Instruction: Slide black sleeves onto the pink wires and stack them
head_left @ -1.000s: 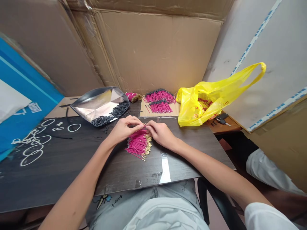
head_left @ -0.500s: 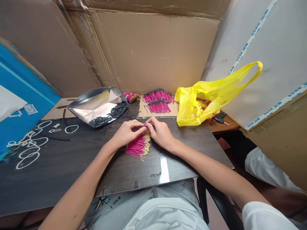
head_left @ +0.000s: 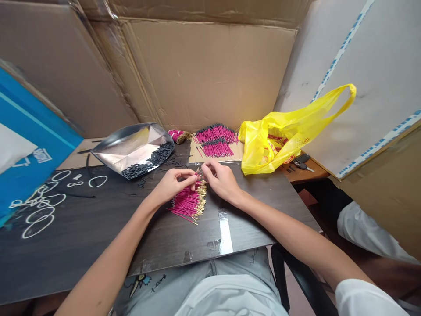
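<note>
Over the front of a dark table, my left hand [head_left: 174, 183] is closed in a pinch on a few thin pink wires [head_left: 198, 172] with gold-coloured ends. My right hand [head_left: 222, 181] sits just to the right, thumb and forefinger together close to those ends; what lies between its fingertips is too small to make out. Below both hands lies a fanned pile of pink wires [head_left: 186, 202], gold ends facing right. Farther back, two rows of pink wires with black ends [head_left: 217, 148] rest on a cardboard sheet [head_left: 194, 154].
A silvery tray [head_left: 115, 149] holding short black tubes [head_left: 144, 166] stands at left, more tubes scattered beside it. Behind it is a tied pink bundle [head_left: 177, 136]. White rubber bands [head_left: 98, 181] lie far left. A yellow plastic bag [head_left: 259, 149] and keys [head_left: 304, 165] are at right.
My fingertips have drawn slightly apart, and the gold ends of the wires in my left hand now show between the hands. The pile below looks the same.
</note>
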A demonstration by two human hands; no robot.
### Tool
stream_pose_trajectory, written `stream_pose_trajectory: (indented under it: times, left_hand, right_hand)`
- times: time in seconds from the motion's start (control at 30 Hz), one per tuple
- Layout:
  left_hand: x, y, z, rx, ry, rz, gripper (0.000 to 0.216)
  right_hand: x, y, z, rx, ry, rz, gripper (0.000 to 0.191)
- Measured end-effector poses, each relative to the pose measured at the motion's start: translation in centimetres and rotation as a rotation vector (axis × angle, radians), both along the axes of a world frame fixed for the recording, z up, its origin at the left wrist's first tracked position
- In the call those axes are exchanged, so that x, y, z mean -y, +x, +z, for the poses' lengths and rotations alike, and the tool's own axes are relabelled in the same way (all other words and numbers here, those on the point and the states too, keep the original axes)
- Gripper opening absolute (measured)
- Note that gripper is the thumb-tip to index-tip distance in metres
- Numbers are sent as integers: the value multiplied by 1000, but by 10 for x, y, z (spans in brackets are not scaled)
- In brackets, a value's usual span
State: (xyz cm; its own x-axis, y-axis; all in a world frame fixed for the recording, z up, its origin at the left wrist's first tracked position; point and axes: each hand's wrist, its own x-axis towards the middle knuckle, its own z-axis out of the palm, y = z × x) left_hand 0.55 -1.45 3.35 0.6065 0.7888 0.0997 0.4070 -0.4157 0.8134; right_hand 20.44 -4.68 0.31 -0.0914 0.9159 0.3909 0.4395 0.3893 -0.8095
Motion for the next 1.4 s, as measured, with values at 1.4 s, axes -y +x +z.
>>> stream_pose_trajectory:
  times: [1.4]
  left_hand:
    - [-5,-13,5,64,-83,71,35]
  right_hand:
    - [-8,-5,-11,-392,-261,295,17]
